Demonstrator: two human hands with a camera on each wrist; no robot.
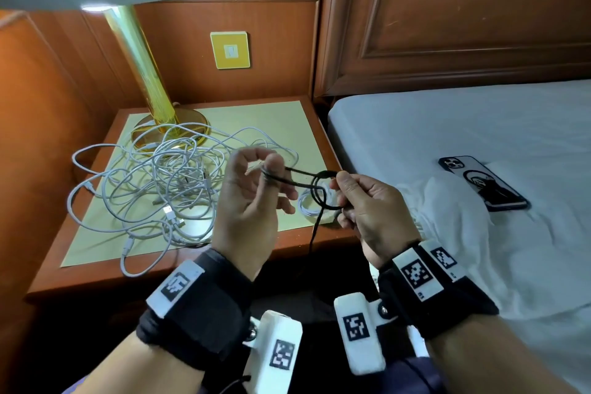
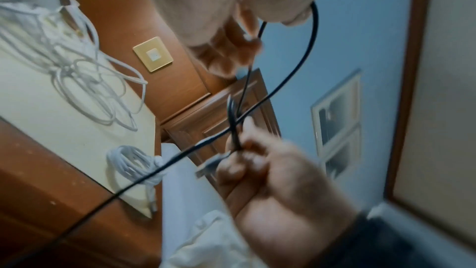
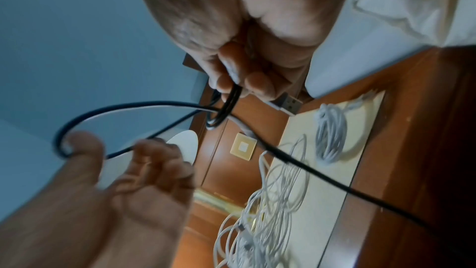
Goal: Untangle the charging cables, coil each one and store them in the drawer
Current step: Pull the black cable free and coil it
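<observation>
A black cable (image 1: 300,173) is stretched in a loop between my two hands above the nightstand's (image 1: 96,278) front right corner. My left hand (image 1: 268,169) has the loop hooked round its thumb (image 3: 85,150), the fingers curled. My right hand (image 1: 342,189) pinches a few small turns of the same black cable (image 3: 226,107), and the USB plug (image 3: 285,103) sticks out past its fingertips. The cable's tail (image 1: 315,233) hangs down past the nightstand's edge. A tangle of white cables (image 1: 153,176) lies on the nightstand. One coiled white cable (image 1: 311,205) rests at the right edge.
A brass lamp (image 1: 140,73) stands at the back left of the nightstand, its base (image 1: 172,128) under some white cable. The bed (image 1: 463,125) lies to the right with a phone (image 1: 483,182) and a crumpled white cloth (image 1: 447,233) on it. A wall switch (image 1: 230,49) sits behind.
</observation>
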